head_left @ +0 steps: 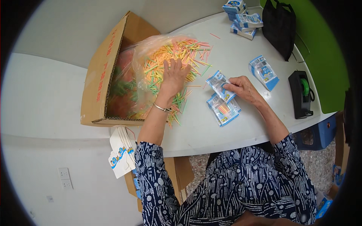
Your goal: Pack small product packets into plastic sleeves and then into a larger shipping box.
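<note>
My left hand [175, 78] lies with its fingers spread on a heap of thin coloured sticks [162, 56], in pink, yellow, orange and green. The sticks spill from a clear plastic bag [140, 51] at the mouth of a tipped cardboard box [98, 79]. Between the thumb and fingers of my right hand [243, 89] is a small blue-and-white plastic packet [218, 83]. Just below and partly under it, another packet [224, 111] lies on the table, with coloured sticks showing through its clear window.
Further right lie a packet [264, 71] and a black tape dispenser [301, 94] with green tape. At the back are small blue-and-white boxes [247, 22] and a black bag [279, 28]. Flat white cartons [122, 150] hang at the table's front left edge. A blue stool [320, 133] stands at the right.
</note>
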Demonstrator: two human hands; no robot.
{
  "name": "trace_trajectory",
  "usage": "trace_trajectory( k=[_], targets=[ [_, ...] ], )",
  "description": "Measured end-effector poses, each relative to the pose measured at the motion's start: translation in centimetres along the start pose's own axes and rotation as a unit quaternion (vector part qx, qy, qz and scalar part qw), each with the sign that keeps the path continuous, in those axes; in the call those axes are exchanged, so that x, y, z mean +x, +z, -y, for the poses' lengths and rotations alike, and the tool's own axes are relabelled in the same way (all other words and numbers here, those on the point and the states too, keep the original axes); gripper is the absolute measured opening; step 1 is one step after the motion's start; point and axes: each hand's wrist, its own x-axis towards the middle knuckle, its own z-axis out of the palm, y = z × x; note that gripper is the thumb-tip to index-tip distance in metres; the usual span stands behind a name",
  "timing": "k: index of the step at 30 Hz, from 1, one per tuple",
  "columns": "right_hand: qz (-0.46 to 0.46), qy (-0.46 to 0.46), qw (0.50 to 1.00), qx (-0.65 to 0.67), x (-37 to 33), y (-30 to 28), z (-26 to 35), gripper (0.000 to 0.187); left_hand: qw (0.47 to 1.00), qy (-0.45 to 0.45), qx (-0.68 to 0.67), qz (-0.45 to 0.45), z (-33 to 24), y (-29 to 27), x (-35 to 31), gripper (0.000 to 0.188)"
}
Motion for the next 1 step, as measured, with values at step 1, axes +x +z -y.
trace_trajectory(
  k=[1],
  targets=[
    [-0.004, 0.002, 1.000, 0.008, -0.18, -0.14, 0.34, 0.034, 0.999, 0.033, 0.010, -0.012, -0.63, 0.44, -0.22, 0.045]
  ],
)
